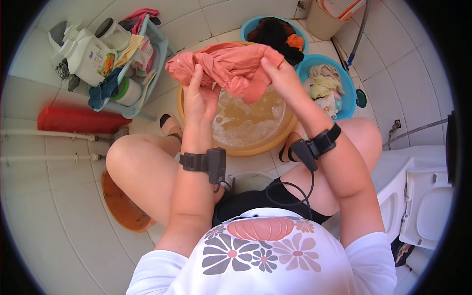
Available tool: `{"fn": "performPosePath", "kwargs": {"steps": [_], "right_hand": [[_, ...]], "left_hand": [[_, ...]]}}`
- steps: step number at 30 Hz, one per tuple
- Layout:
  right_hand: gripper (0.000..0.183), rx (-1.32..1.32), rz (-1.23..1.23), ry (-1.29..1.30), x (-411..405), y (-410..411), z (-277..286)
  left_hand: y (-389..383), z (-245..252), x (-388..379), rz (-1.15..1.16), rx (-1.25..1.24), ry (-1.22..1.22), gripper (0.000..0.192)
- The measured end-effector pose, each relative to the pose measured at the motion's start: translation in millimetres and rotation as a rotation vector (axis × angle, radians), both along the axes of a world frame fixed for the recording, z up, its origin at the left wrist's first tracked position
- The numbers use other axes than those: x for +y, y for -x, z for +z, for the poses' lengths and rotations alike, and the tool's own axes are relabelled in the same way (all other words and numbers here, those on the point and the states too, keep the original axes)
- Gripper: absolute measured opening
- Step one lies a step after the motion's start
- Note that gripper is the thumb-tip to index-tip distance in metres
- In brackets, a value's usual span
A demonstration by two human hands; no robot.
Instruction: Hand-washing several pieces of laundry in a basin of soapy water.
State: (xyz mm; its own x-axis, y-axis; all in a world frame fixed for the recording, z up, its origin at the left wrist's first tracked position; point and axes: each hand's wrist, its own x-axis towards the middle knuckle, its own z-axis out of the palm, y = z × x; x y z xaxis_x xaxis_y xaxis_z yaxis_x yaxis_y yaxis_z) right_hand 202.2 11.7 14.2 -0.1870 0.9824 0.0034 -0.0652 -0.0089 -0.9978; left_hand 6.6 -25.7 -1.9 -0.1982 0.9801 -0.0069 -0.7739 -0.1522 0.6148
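Note:
A bunched, wet-looking salmon-pink cloth garment [225,66] is stretched between both my hands. My left hand [201,94] supports its left part, with the thumb laid over the front and the fingers partly hidden behind the cloth. At the other end, my right hand [282,75] pinches the fabric between thumb and fingers. Below the garment stands a round yellow basin [254,150] holding cloudy, brownish water [247,114] with foam on it. The garment covers the far part of the basin.
Two blue basins hold clothes: dark garments [271,37] at the back, pale ones [326,88] at the right. A light-blue rack [158,55] with a detergent jug [90,57] stands left. An orange basin [123,202] leans near my left knee. A hose [359,37] hangs back right.

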Motion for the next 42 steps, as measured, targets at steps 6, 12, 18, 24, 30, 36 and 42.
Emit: {"fn": "performPosePath", "kwargs": {"steps": [6, 12, 18, 24, 30, 36, 42], "right_hand": [[0.033, 0.163, -0.112, 0.017, 16, -38, 36], [0.031, 0.396, -0.224, 0.039, 31, -93, 65], [0.030, 0.516, -0.203, -0.043, 42, -134, 86], [0.028, 0.348, -0.192, -0.201, 34, -102, 91], [0.026, -0.107, 0.420, -0.262, 5, -27, 105], [0.032, -0.244, 0.409, -0.327, 10, -31, 116], [0.040, -0.666, 0.470, -0.347, 11, -58, 121]], "left_hand": [[-16, 24, -6, -0.103, 0.082, -0.008, 0.051], [-13, 9, -3, -0.202, 0.391, -0.011, 0.056], [2, -24, 4, -0.105, 1.123, 0.098, 0.066], [-9, -28, -7, -0.034, 1.875, 0.149, 0.083], [-27, 66, 7, -0.118, 0.767, -0.127, 0.094], [-12, 130, 24, -0.369, 1.062, -0.171, 0.059], [-10, 129, 25, -0.254, 1.002, -0.170, 0.047]]}}
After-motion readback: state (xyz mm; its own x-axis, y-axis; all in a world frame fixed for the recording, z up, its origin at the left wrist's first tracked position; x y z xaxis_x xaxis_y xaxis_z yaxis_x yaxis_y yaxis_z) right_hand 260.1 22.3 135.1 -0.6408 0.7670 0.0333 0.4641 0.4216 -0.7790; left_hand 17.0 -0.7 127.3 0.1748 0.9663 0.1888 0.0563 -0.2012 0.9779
